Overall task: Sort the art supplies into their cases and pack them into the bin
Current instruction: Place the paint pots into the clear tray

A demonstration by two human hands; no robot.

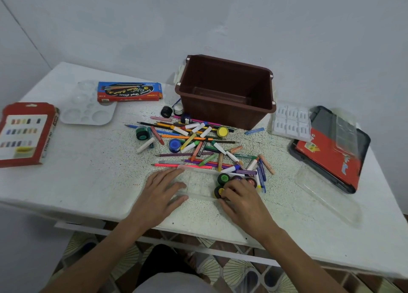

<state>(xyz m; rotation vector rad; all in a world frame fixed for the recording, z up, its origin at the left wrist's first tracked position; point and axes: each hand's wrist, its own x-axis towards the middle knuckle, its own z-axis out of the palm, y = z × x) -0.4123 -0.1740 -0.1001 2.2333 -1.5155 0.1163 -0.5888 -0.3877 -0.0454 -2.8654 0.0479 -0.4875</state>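
A clear plastic tray (199, 181) lies near the table's front edge. My left hand (162, 190) rests flat on its left end with straight fingers. My right hand (241, 196) has its fingers curled over small paint pots at the tray's right end; a green-lidded pot (223, 178) and a yellow-lidded pot (219, 191) show beside the fingers. Behind the tray lies a loose pile of markers, pencils and crayons (198, 142), with more paint pots, blue (174, 144) and yellow (222, 132). The brown bin (225, 91) stands empty at the back.
A red pastel box (24, 133) lies far left, a white palette (88, 107) and a blue-red brush box (130, 91) behind it. At the right are a white insert tray (291, 122), a red-black case (331, 149) and a clear lid (326, 195).
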